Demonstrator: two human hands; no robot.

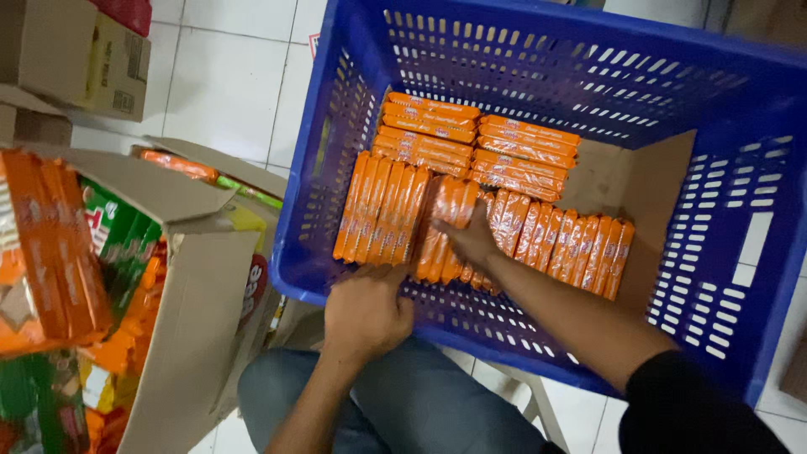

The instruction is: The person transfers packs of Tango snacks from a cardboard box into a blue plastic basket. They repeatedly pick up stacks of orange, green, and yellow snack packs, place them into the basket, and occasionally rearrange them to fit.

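My right hand (472,240) presses orange packs (445,231) into the row inside the blue crate (740,277); my left hand (366,313), curled and empty, rests on its near rim. White tiled floor (227,84), open box (181,277) beside.

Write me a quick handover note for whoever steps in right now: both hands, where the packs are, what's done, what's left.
Left hand: resting on the near rim of the blue slotted plastic crate, holding nothing visible.
Right hand: inside the crate, pressing on the row of upright orange snack packs.
Done: one row standing on edge, two flat stacks of orange packs behind it.
Left: more packs sit in the open cardboard box on the left; the crate's right side shows bare cardboard liner.
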